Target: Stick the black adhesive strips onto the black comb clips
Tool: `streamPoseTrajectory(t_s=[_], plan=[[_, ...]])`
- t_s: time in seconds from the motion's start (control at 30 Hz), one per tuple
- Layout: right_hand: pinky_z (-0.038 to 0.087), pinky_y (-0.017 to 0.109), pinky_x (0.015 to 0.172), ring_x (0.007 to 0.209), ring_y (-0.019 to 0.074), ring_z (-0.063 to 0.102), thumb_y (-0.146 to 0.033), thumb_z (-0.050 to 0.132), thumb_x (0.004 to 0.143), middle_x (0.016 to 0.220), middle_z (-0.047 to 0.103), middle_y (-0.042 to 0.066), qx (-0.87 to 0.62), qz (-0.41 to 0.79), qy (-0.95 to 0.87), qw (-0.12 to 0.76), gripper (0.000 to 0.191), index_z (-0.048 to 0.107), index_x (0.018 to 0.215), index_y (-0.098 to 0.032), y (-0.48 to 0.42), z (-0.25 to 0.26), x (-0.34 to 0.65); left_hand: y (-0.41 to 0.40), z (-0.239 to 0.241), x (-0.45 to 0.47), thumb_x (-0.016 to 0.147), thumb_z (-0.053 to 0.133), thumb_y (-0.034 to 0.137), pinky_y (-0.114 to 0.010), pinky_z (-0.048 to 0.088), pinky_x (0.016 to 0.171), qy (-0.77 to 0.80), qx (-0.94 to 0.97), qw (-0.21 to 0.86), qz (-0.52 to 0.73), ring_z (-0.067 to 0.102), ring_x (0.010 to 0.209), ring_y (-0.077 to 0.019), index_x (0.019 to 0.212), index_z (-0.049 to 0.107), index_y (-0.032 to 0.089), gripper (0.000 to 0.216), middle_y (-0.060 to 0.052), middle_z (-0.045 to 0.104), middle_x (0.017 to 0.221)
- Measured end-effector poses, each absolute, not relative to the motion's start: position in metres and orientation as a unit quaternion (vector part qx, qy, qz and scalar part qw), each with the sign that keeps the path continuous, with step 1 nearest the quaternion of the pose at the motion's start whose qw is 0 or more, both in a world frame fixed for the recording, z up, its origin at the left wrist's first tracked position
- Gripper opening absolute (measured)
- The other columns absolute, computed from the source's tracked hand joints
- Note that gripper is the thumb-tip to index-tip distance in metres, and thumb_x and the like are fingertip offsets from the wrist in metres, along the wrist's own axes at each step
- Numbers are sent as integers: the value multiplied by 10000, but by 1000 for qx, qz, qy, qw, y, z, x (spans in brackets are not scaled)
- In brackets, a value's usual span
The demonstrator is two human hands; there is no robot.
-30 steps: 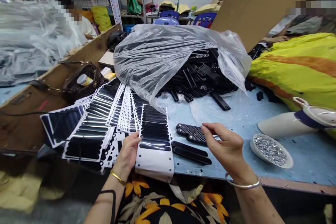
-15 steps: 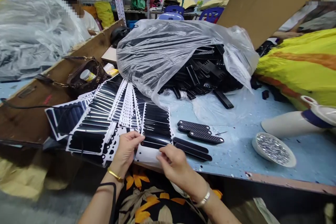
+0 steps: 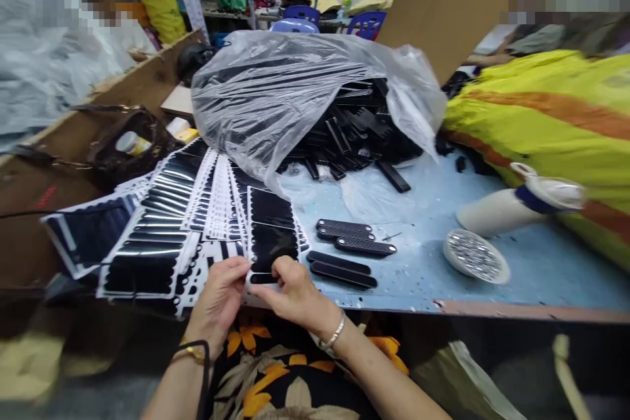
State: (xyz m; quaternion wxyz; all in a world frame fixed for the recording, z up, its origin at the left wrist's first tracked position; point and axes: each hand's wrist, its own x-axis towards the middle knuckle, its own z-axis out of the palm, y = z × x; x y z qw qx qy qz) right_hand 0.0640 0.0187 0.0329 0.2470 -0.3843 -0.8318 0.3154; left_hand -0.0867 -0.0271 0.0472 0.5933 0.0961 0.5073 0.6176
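Note:
A white sheet of black oblong stickers lies at the table's near edge, on top of a fanned pile of similar sheets. My left hand pinches the sheet's lower left edge. My right hand is closed in a pinch on the lowest black sticker of that sheet. Just right of the sheet lie three meshed black clip pieces and two plain black strips on the blue table.
A clear plastic bag spilling black combs covers the table's middle. A white dish of small silver bits and a white tool stand right. A yellow bag, cardboard panel, brown handbag; other people sit behind.
My right hand left the meshed clip pieces, crossed left to the sticker sheet and now pinches its bottom sticker. The view shifted slightly; my left hand stayed on the sheet.

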Motion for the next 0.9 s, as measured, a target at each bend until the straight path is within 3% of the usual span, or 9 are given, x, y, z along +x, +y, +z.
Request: streamPoseTrajectory(t_s=[0.37,0.6,0.73,0.9], plan=[[297,231,483,509,94,359,-514,655,778,592,391,-59,-373,370,-805,274,404,398,667,-223,25,38,67,-20,62,-66,558,842,310,-186,355,484,473,110,618,619,414,494,-64,539,567,138,325,35,496,533],[326,256,558,579,123,411,-516,439,952,617,442,-32,-391,392,-803,218,425,409,654,-214,24,52,71,-21,61,-62,590,831,340,-187,303,492,495,188,592,608,386,506,-66,536,596,124,324,30,486,521],[345,264,592,613,133,453,-375,354,990,658,487,-15,-386,405,-801,212,356,427,682,-211,27,56,74,-22,53,-68,612,821,374,-185,273,469,518,169,558,626,361,481,-61,562,590,135,337,44,468,516],[355,260,582,595,130,469,-427,477,943,632,506,-24,-395,433,-781,217,310,494,732,-200,26,48,70,-24,50,-68,565,833,365,-187,283,469,554,164,534,618,376,481,-66,551,603,132,328,39,476,503]])
